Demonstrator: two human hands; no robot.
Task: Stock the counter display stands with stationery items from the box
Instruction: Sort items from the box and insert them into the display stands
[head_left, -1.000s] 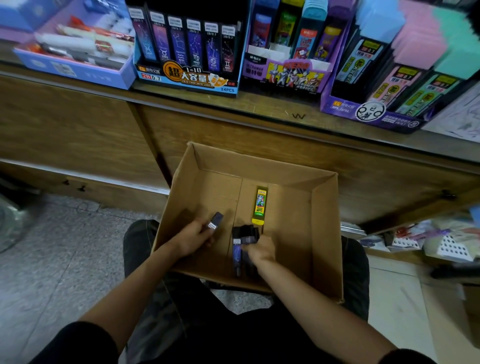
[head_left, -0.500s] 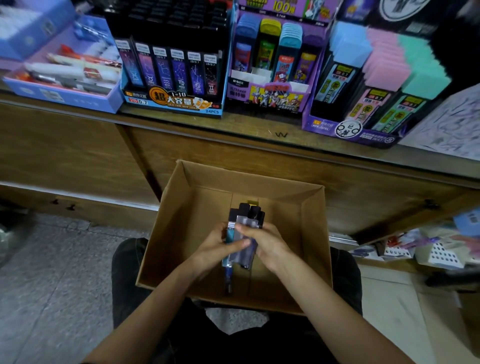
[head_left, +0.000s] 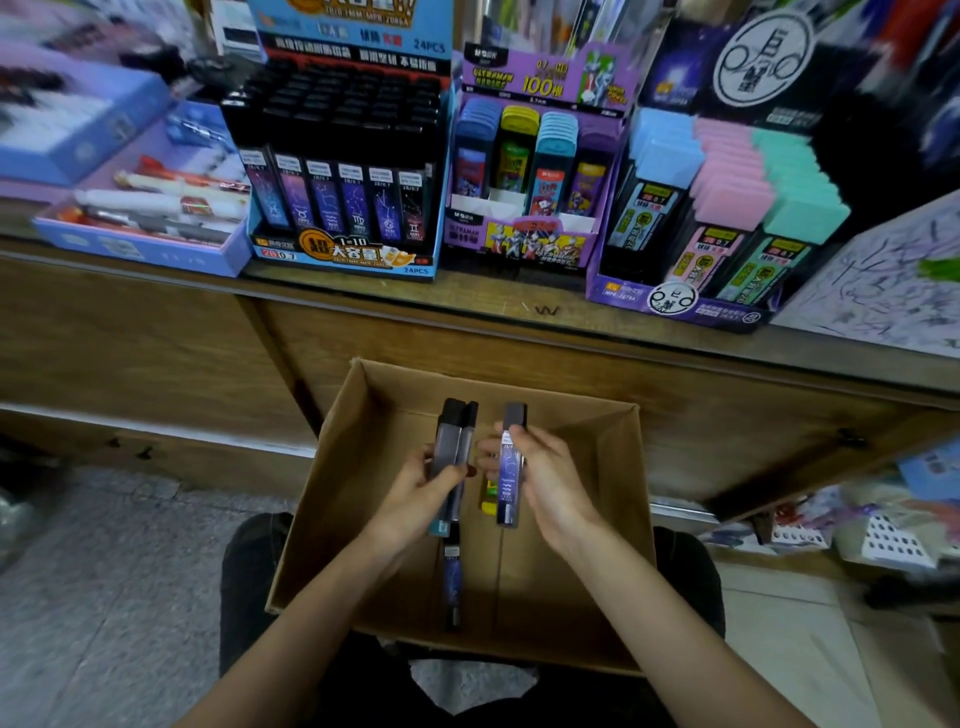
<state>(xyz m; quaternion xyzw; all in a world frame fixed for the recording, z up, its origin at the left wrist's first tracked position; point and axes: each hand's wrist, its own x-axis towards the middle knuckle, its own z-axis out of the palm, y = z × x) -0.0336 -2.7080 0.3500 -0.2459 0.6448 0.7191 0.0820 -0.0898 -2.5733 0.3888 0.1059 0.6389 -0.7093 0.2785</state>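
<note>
Fingers | left hand (head_left: 415, 493) grips two dark cases (head_left: 451, 441) | right hand (head_left: 550, 478) grips purple case (head_left: 509, 493)

The left hand (head_left: 421, 493) and right hand (head_left: 545, 478) are bare, as are both forearms (head_left: 332, 587) down to the lower edge of view. Dark trousers (head_left: 249, 571), probably black, cover the knees. The left thumbnail (head_left: 470, 471) looks reddish, though blurred.

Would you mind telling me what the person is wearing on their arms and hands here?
The left hand and right hand are bare: no gloves, rings or watch that I can make out. Both forearms are uncovered down to the picture's bottom edge, so no sleeve is in view. Dark trousers show beneath them.
</note>
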